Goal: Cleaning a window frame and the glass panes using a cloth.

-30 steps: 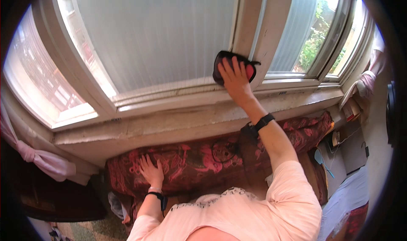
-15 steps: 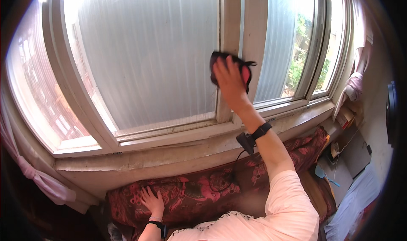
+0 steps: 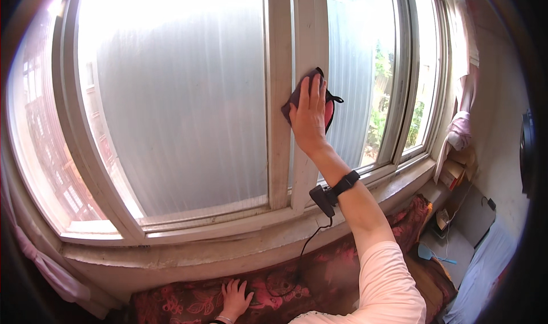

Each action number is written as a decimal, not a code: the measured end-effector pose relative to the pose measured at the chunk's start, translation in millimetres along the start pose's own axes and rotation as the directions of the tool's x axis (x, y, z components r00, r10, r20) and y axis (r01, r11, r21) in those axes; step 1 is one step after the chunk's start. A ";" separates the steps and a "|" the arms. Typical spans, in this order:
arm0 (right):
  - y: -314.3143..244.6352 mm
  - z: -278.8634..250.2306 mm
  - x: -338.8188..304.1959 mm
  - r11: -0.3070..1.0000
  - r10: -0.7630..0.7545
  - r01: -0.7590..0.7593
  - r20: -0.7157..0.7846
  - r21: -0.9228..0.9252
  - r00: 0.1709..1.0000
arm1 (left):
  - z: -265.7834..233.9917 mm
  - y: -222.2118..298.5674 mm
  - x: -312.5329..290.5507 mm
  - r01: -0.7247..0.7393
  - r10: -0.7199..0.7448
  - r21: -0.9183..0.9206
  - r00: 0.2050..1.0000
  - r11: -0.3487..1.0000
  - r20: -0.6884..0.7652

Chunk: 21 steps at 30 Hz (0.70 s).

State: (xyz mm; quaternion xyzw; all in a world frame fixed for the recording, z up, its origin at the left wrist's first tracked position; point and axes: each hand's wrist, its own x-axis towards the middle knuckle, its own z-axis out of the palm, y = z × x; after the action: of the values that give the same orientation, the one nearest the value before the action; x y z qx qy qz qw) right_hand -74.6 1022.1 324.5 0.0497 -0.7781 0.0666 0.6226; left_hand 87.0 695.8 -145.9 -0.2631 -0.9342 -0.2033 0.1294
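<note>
Higher up and further to the right than in the earlier frame, the dark purple-and-red cloth with black edging and a small loop (image 3: 295, 97) is now lying against the broad cream-painted upright bar of the window (image 3: 311, 36), its right edge overlapping the ribbed translucent right pane (image 3: 349, 101). The right hand (image 3: 309, 118) is pressing over it with fingers extended rather than curled round it, probably because a flat palm is spreading pressure and keeping the cloth against the bar. A black wristband (image 3: 346, 182) is holding a small black box (image 3: 323, 198), from which a thin black cable (image 3: 304, 250) is trailing down. To the left, the large frosted pane (image 3: 182, 118) is standing untouched.

Below, the worn cream sill (image 3: 188, 256) is running across the scene. On its near side, the left hand (image 3: 236, 297) is resting, empty, fingers spread, on the maroon cover with pink flowers (image 3: 165, 308), seemingly bracing the reaching body. The two hands are staying well apart. Knotted pale-pink curtains are hanging at the far left (image 3: 43, 258) and far right (image 3: 459, 127).
</note>
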 end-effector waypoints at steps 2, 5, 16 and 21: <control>4.5 -2.3 21.9 0.999 -0.020 0.019 -0.036 -0.035 0.999 | -2.7 4.7 1.3 -0.004 0.004 -0.003 1.000 1.000 0.012; 2.4 -6.4 62.1 0.999 -0.045 0.045 -0.076 -0.001 0.996 | 1.4 5.6 -3.5 0.027 -0.029 0.059 0.999 0.998 0.044; 20.1 -2.2 125.4 0.989 -0.147 0.144 -0.306 -0.031 0.941 | -14.2 17.0 11.2 -0.263 0.257 0.048 0.961 0.964 0.097; 20.1 -4.8 112.0 0.994 -0.110 0.104 -0.247 -0.039 0.963 | -2.4 11.8 11.9 -0.316 0.312 0.026 0.945 0.948 0.094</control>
State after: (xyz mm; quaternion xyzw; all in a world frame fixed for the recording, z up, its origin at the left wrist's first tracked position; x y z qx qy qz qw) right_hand -97.8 1043.3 434.0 0.0749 -0.6908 0.0284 0.7186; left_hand 83.9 709.1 -136.0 -0.4146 -0.8892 -0.1489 0.1238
